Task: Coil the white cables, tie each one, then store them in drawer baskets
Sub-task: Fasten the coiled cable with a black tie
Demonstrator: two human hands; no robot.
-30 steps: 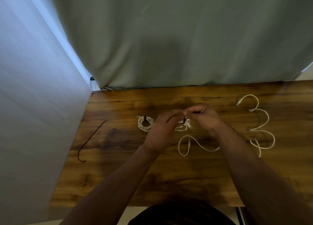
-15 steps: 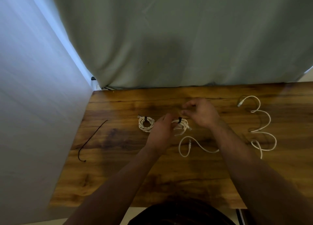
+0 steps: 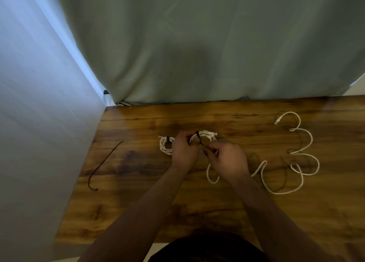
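Observation:
My left hand (image 3: 184, 152) grips a coiled white cable (image 3: 206, 136) just above the wooden table (image 3: 138, 192). A black tie (image 3: 198, 138) wraps that coil, and my right hand (image 3: 227, 161) pinches the tie's loose end just below it. To the left lies a second white coil (image 3: 165, 146), bound by its own black tie and partly hidden behind my left hand. A long loose white cable (image 3: 302, 157) snakes across the table's right side, one end curling under my right hand.
A spare black tie (image 3: 102, 167) lies stretched out on the table's left part. A grey-green curtain (image 3: 197, 44) hangs behind the table's far edge and a pale wall (image 3: 39, 123) borders its left side. No drawer or basket is in view.
My right hand has come down from above the coil to below it, pulling the black tie's end toward me. My left hand has kept hold of the coil.

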